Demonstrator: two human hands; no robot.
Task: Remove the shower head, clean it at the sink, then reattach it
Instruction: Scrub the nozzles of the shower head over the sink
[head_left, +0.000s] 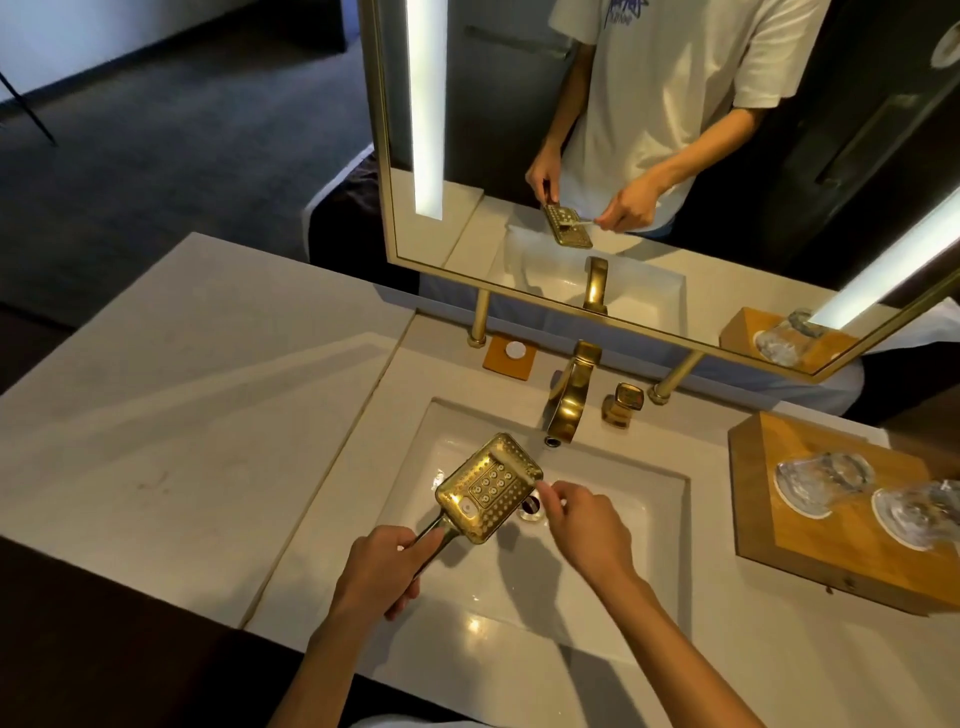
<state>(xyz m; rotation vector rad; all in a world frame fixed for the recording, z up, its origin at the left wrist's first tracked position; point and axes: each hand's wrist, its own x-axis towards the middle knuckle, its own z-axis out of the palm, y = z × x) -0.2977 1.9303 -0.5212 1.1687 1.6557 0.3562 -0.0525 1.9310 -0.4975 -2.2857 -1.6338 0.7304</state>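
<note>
A gold, rectangular shower head (488, 488) with many spray holes is held face up over the white sink basin (613, 577). My left hand (382, 569) grips its gold handle. My right hand (584, 522) pinches a thin white toothbrush-like tool (545, 488) whose tip touches the right edge of the shower head's face. The mirror reflection shows the same tool against the head. No water runs from the gold faucet (569, 400).
A gold tap handle (623, 402) stands right of the faucet. A wooden tray (810, 519) with two upturned glasses sits at right. An orange coaster (509, 352) lies behind the sink. The drain (532, 506) shows under the head. A gold-framed mirror (675, 332) stands behind.
</note>
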